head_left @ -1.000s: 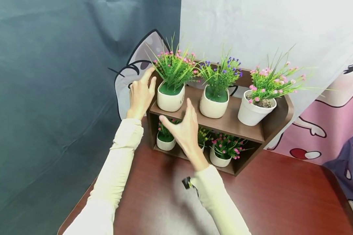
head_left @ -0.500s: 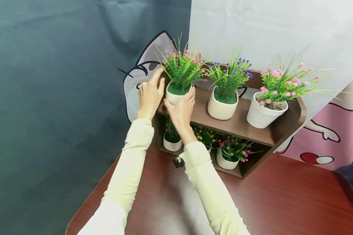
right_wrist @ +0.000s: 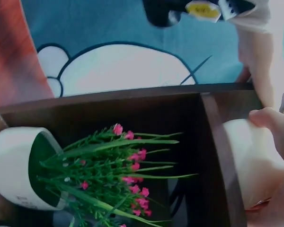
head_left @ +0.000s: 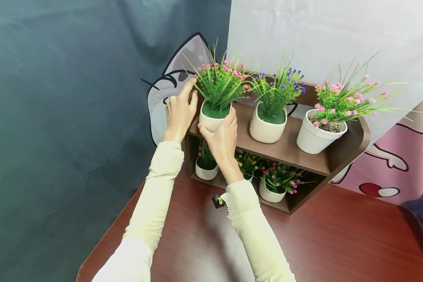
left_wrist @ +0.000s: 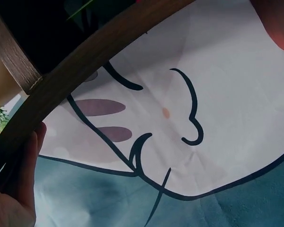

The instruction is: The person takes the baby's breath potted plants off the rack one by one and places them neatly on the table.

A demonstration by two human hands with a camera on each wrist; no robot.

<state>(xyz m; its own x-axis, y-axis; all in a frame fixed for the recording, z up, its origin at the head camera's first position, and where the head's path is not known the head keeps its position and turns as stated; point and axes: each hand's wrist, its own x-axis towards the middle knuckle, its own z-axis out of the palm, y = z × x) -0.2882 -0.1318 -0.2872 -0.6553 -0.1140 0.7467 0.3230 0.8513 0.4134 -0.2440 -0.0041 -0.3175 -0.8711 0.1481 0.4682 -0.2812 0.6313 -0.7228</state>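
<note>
Head view: both my arms reach forward over the bench (head_left: pixel 324 239), the left one slanting in from lower left, the right from lower right. My right hand (head_left: pixel 221 143) grips the pot (head_left: pixel 213 123) of pink flowers at the left end of the top board, thumb across its front, fingers along its right side. My left hand (head_left: pixel 179 113), its back turned up, holds the left side panel of the shelf (head_left: pixel 242 117) just beside that pot. A blue-flowered pot (head_left: pixel 266 131) stands near my right fingers.

Left wrist view: my fingers (left_wrist: pixel 36 146) lie against the panel's outer face, which slopes diagonally across the upper left; the thumb's hold is hard to make out.

Right wrist view: my thumb (right_wrist: pixel 267 118) presses on the gripped pot, above the compartment holding a smaller plant (right_wrist: pixel 132 179).
</note>
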